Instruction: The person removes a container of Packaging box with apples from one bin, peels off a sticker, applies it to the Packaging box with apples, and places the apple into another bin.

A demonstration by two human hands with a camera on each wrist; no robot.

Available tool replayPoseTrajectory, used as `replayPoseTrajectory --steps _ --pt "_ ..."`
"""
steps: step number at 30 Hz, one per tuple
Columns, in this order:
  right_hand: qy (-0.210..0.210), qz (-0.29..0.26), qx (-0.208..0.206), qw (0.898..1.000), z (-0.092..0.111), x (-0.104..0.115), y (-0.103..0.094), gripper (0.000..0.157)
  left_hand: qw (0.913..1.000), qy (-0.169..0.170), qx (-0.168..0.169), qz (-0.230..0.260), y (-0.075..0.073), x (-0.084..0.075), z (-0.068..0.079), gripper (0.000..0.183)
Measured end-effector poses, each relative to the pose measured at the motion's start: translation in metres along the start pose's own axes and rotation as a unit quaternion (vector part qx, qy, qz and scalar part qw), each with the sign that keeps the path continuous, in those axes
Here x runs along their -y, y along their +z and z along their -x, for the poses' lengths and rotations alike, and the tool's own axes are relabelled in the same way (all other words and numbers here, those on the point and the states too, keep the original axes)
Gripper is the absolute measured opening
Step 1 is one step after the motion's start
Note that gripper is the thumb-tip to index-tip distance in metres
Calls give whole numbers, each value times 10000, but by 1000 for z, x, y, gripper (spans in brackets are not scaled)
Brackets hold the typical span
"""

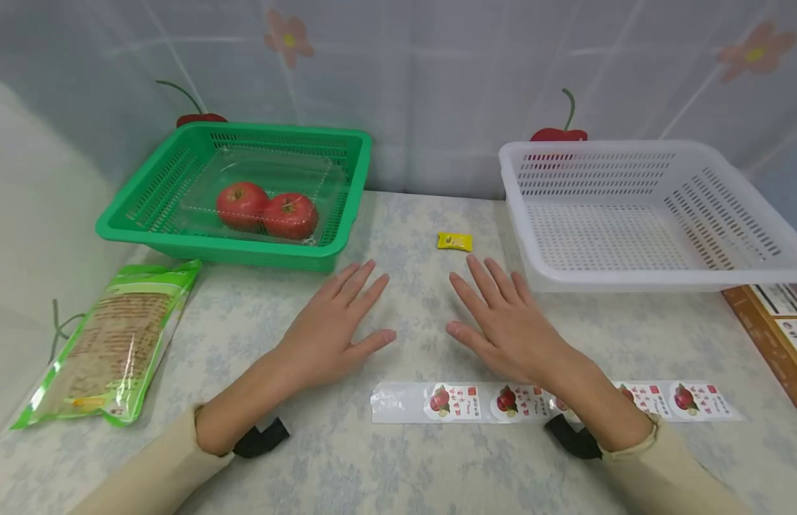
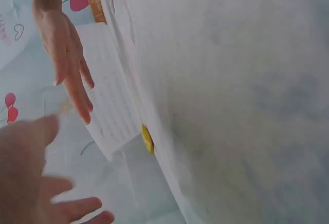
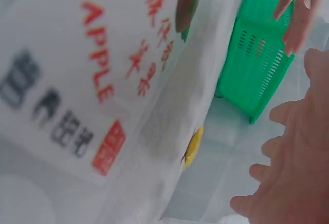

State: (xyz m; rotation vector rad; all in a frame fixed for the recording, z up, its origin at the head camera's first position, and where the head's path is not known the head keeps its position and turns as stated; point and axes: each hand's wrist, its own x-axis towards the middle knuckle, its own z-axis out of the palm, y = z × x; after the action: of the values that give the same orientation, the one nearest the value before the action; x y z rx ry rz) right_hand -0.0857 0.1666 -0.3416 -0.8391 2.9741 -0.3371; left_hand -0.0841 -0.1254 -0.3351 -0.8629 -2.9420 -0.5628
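Neither grip has hold of anything: the left grip (image 1: 337, 329) and the right grip (image 1: 506, 325) are both spread wide, fingers extended and thumbs turned toward each other with a gap between. The head view leaves their height unclear, but each wrist view shows the opposite grip side-on, raised clear of the tabletop (image 1: 347, 468).

A small yellow packet (image 1: 454, 242) lies just beyond the right grip's fingertips, untouched. A strip of stickers (image 1: 485, 402) lies on the near side of the right grip, passing beneath that forearm; only the right wrist view brings one close enough to read the red word "APPLE" (image 3: 97, 52).

Beyond the left grip and to its left stands a green basket (image 1: 360, 172). The head view looks down into it at two red apples (image 1: 242, 205) under a clear container (image 1: 276, 166); the right wrist view shows mainly its slotted outer wall. A white basket (image 1: 643, 277) stands beyond the right grip and to its right, with a brown box (image 1: 768, 347) farther right. Well to the left grip's left lies a green-edged food bag (image 1: 118, 343), seen only from the head. A heart outline (image 2: 19, 31) on the backdrop appears in the left wrist view alone.
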Motion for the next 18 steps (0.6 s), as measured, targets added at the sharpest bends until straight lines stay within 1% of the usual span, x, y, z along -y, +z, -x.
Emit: replayPoseTrajectory --steps 1,2,3,5,6,7,9,13,15,16,18 --pt "-58 -88 -49 9999 -1 0 0 71 9990 -102 -303 327 -3 1 2 72" --pt "-117 -190 -118 9997 -1 1 -1 70 9954 -244 -608 700 -6 3 4 71" --pt "-164 -318 -192 9992 -2 2 -2 69 9890 -406 -913 1088 -9 5 7 69" --pt "-254 -675 -339 9968 -6 5 -5 67 9713 -778 -1365 1785 -17 11 11 66" --pt "-292 -895 -429 9946 -8 8 -7 66 9628 -968 -1491 2035 -21 16 13 67" --pt "-315 -1106 -520 9920 -10 11 -10 65 9563 -1176 -1549 2182 -25 21 15 68" --pt "-335 -1522 -698 9853 -17 19 -16 63 9469 -1622 -1474 2354 -33 32 18 73" --pt "-389 -2295 -964 9677 -30 39 -28 60 9316 -2436 -1049 2486 -50 55 22 87" --pt "-431 -2645 -1013 9581 -36 49 -32 59 9184 -2699 -915 2744 -56 66 22 90" --pt "-441 -2805 -1021 9534 -38 53 -34 58 9127 -2759 -891 2879 -56 70 21 89" --pt "-486 -3132 -1034 9428 -44 62 -36 57 8981 -2860 -953 3204 -56 77 19 86"
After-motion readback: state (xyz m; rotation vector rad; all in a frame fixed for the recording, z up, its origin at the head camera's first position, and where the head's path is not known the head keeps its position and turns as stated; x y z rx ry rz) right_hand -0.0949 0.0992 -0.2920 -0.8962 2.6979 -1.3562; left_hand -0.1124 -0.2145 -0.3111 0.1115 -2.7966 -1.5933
